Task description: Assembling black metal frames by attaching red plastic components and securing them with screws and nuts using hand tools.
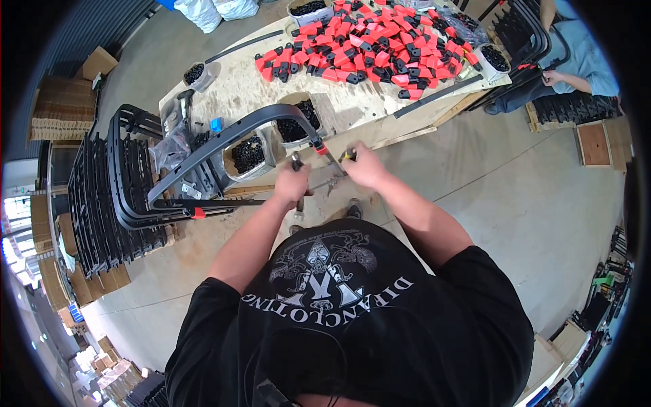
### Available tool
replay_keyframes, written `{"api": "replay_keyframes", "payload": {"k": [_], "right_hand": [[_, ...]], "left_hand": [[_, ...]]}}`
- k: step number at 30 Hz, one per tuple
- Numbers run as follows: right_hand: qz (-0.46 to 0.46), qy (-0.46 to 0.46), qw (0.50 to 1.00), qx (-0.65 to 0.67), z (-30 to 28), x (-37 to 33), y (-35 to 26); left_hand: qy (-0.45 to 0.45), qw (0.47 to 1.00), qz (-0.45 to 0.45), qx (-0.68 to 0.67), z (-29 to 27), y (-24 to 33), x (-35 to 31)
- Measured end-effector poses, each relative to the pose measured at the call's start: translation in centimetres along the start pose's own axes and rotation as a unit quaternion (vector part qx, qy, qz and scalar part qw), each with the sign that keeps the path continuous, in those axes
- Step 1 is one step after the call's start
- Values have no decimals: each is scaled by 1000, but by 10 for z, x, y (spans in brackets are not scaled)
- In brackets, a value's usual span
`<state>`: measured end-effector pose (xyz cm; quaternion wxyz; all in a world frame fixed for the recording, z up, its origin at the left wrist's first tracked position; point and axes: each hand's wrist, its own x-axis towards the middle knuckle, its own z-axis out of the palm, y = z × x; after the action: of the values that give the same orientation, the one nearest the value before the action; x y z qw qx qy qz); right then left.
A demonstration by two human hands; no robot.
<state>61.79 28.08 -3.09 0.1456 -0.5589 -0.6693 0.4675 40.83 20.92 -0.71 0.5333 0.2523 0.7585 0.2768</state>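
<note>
My left hand [292, 184] is closed around a tool with a metal end [298, 214] showing below the fist and a dark part above it; its kind is unclear. My right hand [366, 167] is closed on a tool with a yellow and black handle [350, 154], mostly covered by the fingers. Between and just beyond the hands ends a bent black tubular frame [237, 129], with a red piece [320, 148] near its tip. A thin metal part [333, 163] slants from there towards my right hand. The frame's other bar runs left, over the stack.
A wooden workbench [234, 95] carries a heap of red and black clips [380, 47]. Tubs of small black parts [248, 156] stand along its near edge. More black frames [102, 197] are stacked at left. Another person [583, 61] works at the far right.
</note>
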Motion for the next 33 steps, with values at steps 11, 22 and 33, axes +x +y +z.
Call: {"api": "replay_keyframes", "payload": {"k": [11,22,33], "right_hand": [[58,28,904,422,-3,44,-10],[143,-8,857,495,8,60,-1],[54,-98,987,118,-22,78,2]], "left_hand": [[-45,985,11,-166,14,26,3],[-87,982,2,-168,14,35,3],[-139,977,51,-152,16,34,-7]]}}
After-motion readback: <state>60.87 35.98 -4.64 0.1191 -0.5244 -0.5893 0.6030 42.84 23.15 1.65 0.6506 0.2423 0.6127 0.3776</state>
